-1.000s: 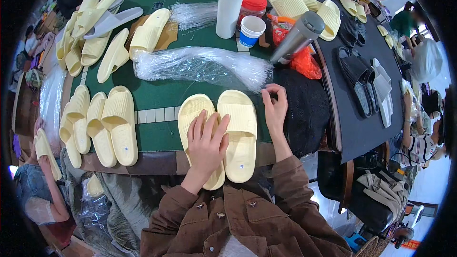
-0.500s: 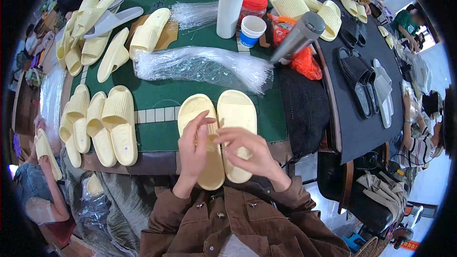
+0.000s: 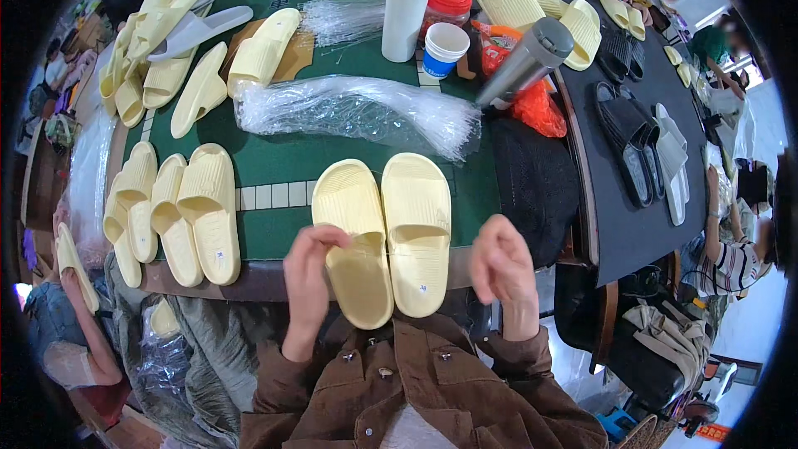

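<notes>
A pair of pale yellow slides (image 3: pixel 384 233) lies side by side on the near edge of the green table (image 3: pixel 283 162), heels toward the person and overhanging the rim. The left hand (image 3: pixel 309 270) has its fingertips curled onto the heel of the left slide, pinching lightly at its edge; the right hand (image 3: pixel 501 264) hangs just right of the pair, loosely curled, holding nothing and touching nothing. The slides look like moulded foam: light, soft enough to flex, with ribbed straps and a matte surface that should not slip. The strap arch or the heel rim seems the easiest place to grip; both could likely be lifted together, pinched sole to sole. Beyond the hands, a bundle of clear plastic bags (image 3: pixel 357 112) lies across the table. Left of the left hand, three more yellow slides (image 3: pixel 179 216) sit in a row. Farther off stand a white tumbler (image 3: pixel 407 4) and a paper cup (image 3: pixel 445 48).
</notes>
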{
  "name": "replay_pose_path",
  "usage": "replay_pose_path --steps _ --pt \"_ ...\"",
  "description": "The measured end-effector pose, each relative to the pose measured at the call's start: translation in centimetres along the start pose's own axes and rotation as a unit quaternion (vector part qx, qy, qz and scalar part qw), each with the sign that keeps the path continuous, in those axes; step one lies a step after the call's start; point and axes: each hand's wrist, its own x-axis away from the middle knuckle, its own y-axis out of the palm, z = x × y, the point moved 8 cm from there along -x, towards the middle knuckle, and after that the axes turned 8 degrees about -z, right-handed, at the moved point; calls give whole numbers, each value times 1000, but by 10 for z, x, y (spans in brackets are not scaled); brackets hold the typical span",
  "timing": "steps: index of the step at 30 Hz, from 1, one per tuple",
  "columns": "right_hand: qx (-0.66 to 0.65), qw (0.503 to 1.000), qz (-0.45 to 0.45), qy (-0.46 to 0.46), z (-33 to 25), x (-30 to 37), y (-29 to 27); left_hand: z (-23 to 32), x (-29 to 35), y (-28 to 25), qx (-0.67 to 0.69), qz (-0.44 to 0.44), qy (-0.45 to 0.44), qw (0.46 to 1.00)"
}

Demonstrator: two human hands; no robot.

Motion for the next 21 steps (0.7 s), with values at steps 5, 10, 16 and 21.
replay_pose_path --steps 5,10,16,21 --pt "249 950 -11 190 53 -10 8 22 25 38 -82 -112 31 990" --pt "210 947 -76 231 86 -20 54 45 19 36 -89 -34 169 981" --pt "324 912 -168 184 102 -27 83 61 11 32 -114 0 165 980" --pt "363 894 -158 211 81 -23 78 42 19 -4 10 131 149 980"
